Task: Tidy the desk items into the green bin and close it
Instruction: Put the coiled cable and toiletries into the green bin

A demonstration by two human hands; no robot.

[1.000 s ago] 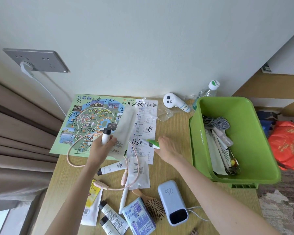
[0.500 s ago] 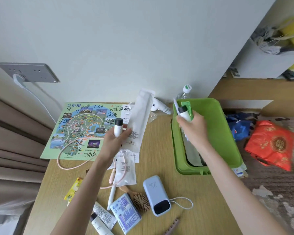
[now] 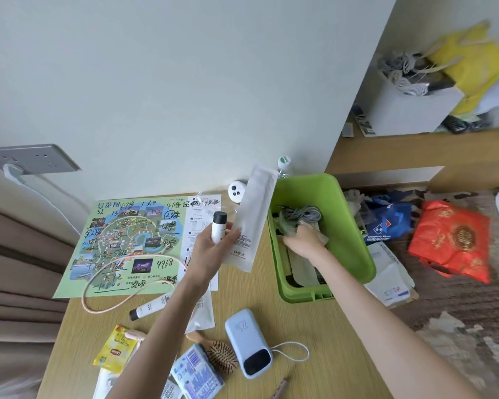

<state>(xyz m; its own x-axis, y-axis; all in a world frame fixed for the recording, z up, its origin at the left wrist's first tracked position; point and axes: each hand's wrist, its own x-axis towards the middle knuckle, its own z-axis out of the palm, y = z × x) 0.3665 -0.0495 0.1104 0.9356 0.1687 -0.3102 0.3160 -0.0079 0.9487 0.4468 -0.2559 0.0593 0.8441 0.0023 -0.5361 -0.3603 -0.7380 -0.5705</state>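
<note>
Inside green bin [image 3: 350,240], right hand [image 3: 303,241] grip unclear, left hand [image 3: 211,251] gripping bottle [image 3: 219,226], pouch [image 3: 251,223]

Two bare forearms [image 3: 167,321], bare left hand [image 3: 211,250], bare right hand [image 3: 306,240]

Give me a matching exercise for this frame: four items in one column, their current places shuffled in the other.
Items:
1 white pouch
2 grey cable
3 blue power bank
4 yellow tea packet

Places:
A in the green bin
B on the desk, right of the hairbrush
C near the desk's left edge
D gripped in the left hand

Pairs: 1-D, 2-A, 3-B, 4-C.
</note>
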